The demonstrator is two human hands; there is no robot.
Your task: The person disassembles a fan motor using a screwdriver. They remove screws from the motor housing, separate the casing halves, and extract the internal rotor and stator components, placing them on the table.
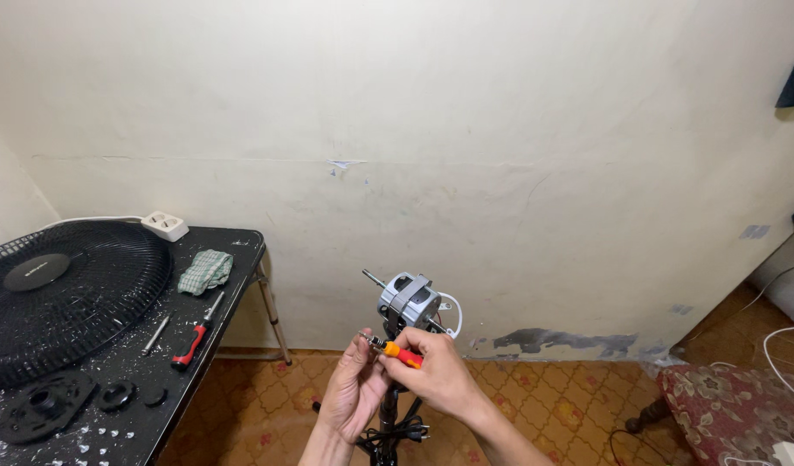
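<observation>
A: What fills the left of the frame?

B: A black table [242, 250], its top flecked with white chips. The biggest thing on it is a round black fan grille [65, 298] at the left edge. Lower left lie a black flanged disc [43, 406] and a smaller black ring [116, 396]. Nearer the table's right edge sit a folded green checked cloth [205, 270], a white power strip [164, 225] at the back, a red-and-black screwdriver [197, 332] and a thin metal rod [154, 335].

A: And in the middle?

B: A bare fan motor [408, 302], grey metal with a band across its housing, a steel shaft poking to the upper left and a white wire looping on its right. It stands on a dark pole, low in the centre of the frame, above a patterned orange floor.

A: The hands?

B: Both meet just below the motor. The right hand [440, 371] has its fingers wrapped tight on a small orange-handled screwdriver [395, 350]. The left hand [356, 388] has its fingertips pinched on the tool's metal tip.

A: Lower right?

B: A floral cushioned stool [734, 406].
</observation>
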